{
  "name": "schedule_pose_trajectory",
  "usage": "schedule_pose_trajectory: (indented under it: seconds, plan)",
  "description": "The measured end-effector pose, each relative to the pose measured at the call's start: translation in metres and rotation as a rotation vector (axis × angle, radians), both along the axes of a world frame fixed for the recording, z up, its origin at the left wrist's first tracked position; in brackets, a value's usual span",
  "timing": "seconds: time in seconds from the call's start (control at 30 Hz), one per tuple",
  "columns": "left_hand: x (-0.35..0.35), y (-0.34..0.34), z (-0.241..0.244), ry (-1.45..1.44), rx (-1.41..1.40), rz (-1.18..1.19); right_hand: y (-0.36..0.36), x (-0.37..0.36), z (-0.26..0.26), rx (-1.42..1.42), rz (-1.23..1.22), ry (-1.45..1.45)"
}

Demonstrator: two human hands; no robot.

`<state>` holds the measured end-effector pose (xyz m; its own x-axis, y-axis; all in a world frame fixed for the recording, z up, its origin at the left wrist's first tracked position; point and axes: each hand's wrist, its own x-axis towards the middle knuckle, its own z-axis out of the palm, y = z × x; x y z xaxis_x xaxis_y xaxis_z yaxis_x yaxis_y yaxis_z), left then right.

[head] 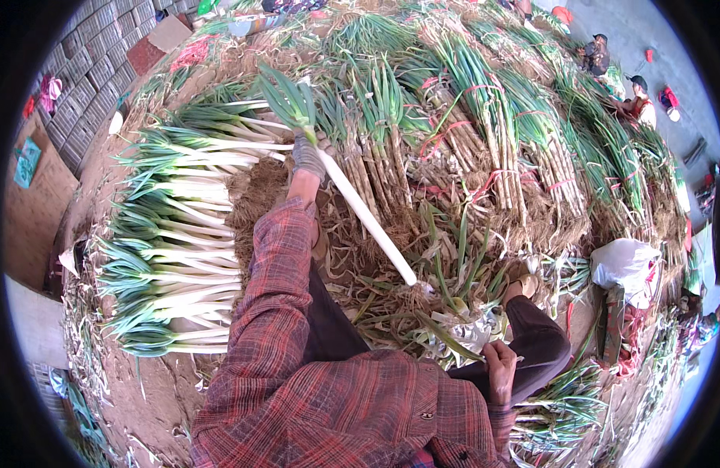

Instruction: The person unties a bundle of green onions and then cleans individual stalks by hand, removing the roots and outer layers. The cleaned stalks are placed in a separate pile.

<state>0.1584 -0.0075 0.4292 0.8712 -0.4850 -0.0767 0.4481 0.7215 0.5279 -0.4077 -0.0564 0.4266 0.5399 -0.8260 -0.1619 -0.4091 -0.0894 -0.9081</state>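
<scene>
My left hand point(307, 153), in a grey glove, grips a clean Welsh onion point(369, 219) just below its green leaves. Its white shank slants down to the right, the root end hanging over a litter of peelings. Bare and low by my right knee, my right hand point(500, 364) pinches a stripped green outer leaf point(448, 338). To the left of my sleeve lies a long row of peeled Welsh onions point(190, 251), leaves pointing left and white shanks towards me. Trimmed brown roots point(257, 196) are heaped along the shank ends.
Unpeeled onion bundles point(500, 152) tied with red string stretch across the back and right. Stripped leaves point(389, 304) cover the ground between my feet. A white plastic bag point(623, 266) sits at right. Other people point(638, 102) work at far right; stacked crates point(97, 70) stand far left.
</scene>
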Motion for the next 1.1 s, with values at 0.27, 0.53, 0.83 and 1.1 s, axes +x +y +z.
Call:
schedule_pose_trajectory:
  seconds: [0.27, 0.53, 0.83, 1.1]
  plan:
    - [-0.105, -0.039, 0.036, -0.122, -0.020, -0.234, -0.018, 0.105, 0.038, -0.625, 0.232, 0.036]
    - [-0.160, -0.074, 0.043, -0.024, 0.034, -0.426, 0.003, 0.166, -0.012, 0.076, 0.364, -0.161]
    - [-0.164, -0.111, 0.018, 0.191, 0.023, -0.462, -0.002, 0.124, -0.024, -0.159, 0.126, -0.095]
    - [-0.204, -0.101, -0.006, -0.211, 0.138, -0.581, -0.016, 0.127, -0.012, -0.539, -0.142, 0.243]
